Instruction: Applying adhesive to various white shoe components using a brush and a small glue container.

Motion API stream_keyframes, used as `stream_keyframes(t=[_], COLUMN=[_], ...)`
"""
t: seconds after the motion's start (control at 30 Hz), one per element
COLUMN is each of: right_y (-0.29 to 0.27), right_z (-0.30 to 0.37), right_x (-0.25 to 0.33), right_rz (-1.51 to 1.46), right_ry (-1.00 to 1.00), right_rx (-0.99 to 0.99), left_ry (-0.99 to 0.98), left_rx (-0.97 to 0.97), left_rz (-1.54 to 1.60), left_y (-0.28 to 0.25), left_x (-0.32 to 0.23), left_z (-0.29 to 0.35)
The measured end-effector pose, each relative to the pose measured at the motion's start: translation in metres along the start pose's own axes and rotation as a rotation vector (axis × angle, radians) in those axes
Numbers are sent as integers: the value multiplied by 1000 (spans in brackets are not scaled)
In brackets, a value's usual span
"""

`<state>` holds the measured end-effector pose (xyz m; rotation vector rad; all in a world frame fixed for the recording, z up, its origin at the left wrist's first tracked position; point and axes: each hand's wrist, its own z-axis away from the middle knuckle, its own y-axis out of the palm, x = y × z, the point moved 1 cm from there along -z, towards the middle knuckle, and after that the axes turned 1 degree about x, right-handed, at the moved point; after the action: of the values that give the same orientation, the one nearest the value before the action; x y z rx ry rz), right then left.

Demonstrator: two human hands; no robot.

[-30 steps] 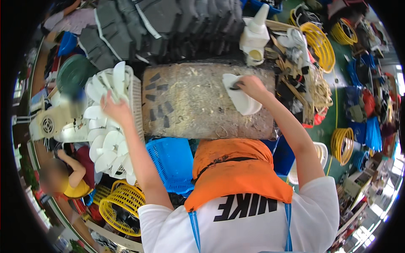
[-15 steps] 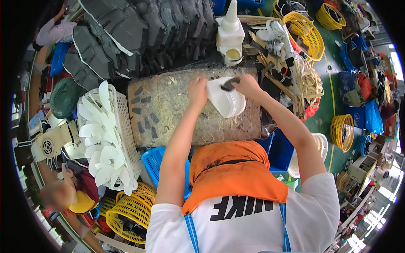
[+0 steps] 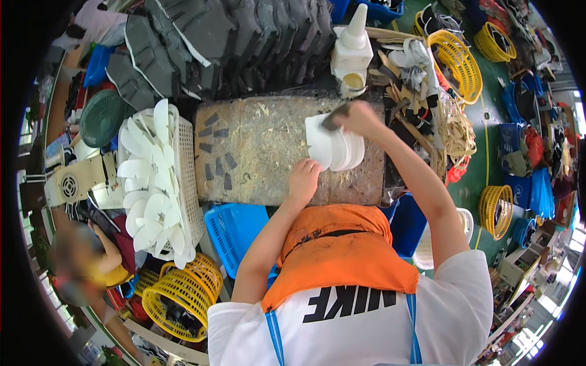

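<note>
A fanned stack of white, rounded flat pieces lies on the right half of a worn, glue-stained work board. My left hand is closed at the stack's near left corner, with its fingertips on the edge of the white pieces. Above the top piece, my right hand grips a dark brush, blurred by motion; its working end is at the white surface. Several small dark grey strips are scattered over the board's left side. Just beyond the board stands an open cup of yellowish glue.
A white cone-topped bottle stands behind the cup. Grey moulded sheets line the far side. On the left is a white basket of white pieces. Scraps crowd the right. A person sits at lower left.
My left hand has moved from the stack's far left edge down to its near left corner. The brush in my right hand has shifted slightly over the top piece. The whole view has shifted a little.
</note>
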<state>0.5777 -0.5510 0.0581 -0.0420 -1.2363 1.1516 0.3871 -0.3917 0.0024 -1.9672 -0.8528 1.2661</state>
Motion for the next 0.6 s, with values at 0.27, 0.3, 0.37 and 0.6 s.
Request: stream_keyframes(t=[0.27, 0.3, 0.37, 0.6], right_y=[58, 56, 51, 55], right_z=[40, 56, 67, 59], right_x=[31, 25, 7, -7], right_rz=[457, 330, 124, 286], right_ry=[-446, -433, 75, 152], right_rx=[201, 321, 284, -261], left_ry=[-135, -292, -262, -522], left_rx=[11, -14, 105, -294], left_rz=[-55, -77, -56, 453], left_y=[-1, -2, 1, -79], left_x=[8, 7, 3, 33], left_z=[3, 4, 3, -14])
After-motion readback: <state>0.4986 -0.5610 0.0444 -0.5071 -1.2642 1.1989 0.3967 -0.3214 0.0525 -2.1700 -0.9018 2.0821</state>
